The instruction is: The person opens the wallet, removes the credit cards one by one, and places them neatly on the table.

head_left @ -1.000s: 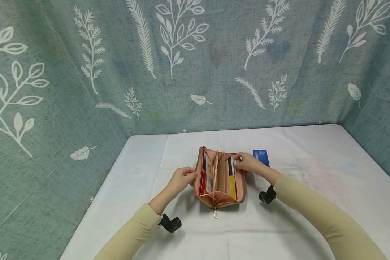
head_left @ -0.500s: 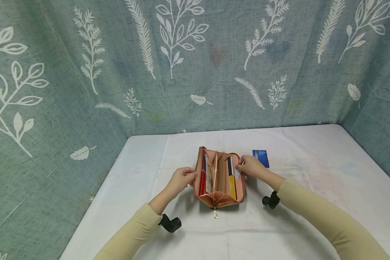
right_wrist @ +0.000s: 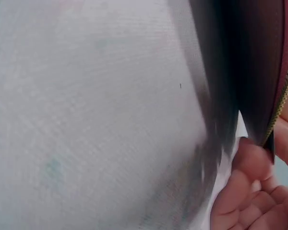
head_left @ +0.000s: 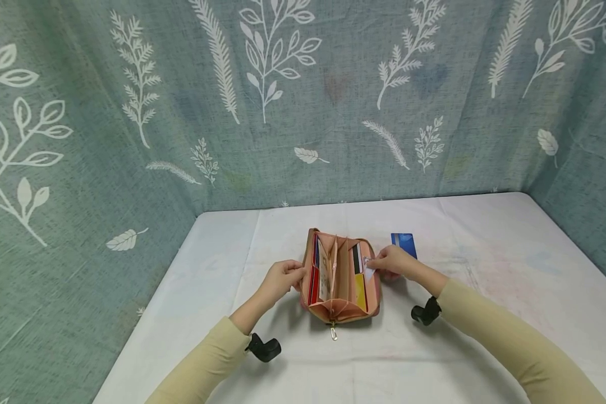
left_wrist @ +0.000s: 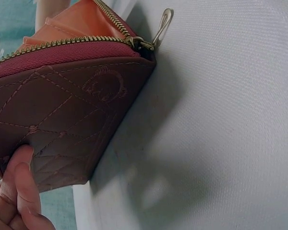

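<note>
An unzipped wallet (head_left: 343, 280), pink-orange inside and brown quilted outside, stands spread on the white-covered table. My left hand (head_left: 283, 278) grips its left edge, fingertips against the quilted cover (left_wrist: 62, 105) in the left wrist view. At the right edge, my right hand (head_left: 396, 262) pinches a pale card (head_left: 368, 271) tilted out by the card slots. In the right wrist view, some fingers (right_wrist: 252, 158) curl around the outside of the wallet's zipped edge (right_wrist: 281, 103); the card is hidden there. Red cards (head_left: 314, 283), a yellow card (head_left: 361, 290) and a dark card (head_left: 356, 259) sit in the slots.
A blue card (head_left: 405, 244) lies on the table (head_left: 485, 269) just behind my right hand. A gold zipper pull (head_left: 334, 332) hangs at the wallet's near end. Leaf-patterned green cloth (head_left: 303, 140) encloses the table at the back and sides.
My right hand has drawn back to the right from the card slots, and the pale card now shows tilted at its fingertips. The left hand and wallet have stayed in place.
</note>
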`<state>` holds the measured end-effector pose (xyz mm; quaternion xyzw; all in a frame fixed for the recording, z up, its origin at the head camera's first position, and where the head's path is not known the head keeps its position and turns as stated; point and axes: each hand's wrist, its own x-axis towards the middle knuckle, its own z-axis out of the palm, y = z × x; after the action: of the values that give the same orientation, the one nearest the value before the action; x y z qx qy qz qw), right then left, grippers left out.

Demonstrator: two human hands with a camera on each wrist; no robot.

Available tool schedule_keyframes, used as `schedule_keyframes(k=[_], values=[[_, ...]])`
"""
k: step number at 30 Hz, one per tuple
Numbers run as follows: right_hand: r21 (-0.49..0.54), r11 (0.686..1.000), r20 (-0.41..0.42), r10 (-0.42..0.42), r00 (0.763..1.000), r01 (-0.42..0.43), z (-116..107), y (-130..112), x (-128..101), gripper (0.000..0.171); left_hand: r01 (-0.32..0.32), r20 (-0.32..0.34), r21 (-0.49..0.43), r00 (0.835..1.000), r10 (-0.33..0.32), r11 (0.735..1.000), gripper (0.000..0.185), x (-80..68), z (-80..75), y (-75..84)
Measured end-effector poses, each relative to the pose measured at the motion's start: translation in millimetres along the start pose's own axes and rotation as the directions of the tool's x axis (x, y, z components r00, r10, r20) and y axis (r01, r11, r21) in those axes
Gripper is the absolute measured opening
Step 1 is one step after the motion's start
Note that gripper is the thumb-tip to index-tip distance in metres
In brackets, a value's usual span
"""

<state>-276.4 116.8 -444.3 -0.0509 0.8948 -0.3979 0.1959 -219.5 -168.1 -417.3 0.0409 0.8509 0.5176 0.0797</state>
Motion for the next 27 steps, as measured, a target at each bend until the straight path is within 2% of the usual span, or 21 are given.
schedule_keyframes(k=[7,16,20,27], values=[[0.143,0.990,0.002,0.018,1.000,-0.018,0,3,-2,0.024,0.007,0.003,-0.001,1.000,-0.007,1.000,0.019,-1.1,0.0,1.4],[0.354,0.930,0.012,0.101,0.995,-0.098,3,2,-9,0.025,0.004,0.001,-0.011,1.000,-0.004,1.000,0.020,-1.5,0.2,0.6],[0.413,0.903,0.016,0.120,0.993,-0.116,3,1,-11,0.027,0.008,0.000,-0.011,1.000,-0.008,1.000,0.020,-1.8,0.2,-0.1],[0.474,0.875,-0.014,0.121,0.993,-0.100,2,2,-13,0.023,0.006,0.001,-0.020,1.000,-0.006,1.000,0.020,-0.8,0.4,-1.5]])
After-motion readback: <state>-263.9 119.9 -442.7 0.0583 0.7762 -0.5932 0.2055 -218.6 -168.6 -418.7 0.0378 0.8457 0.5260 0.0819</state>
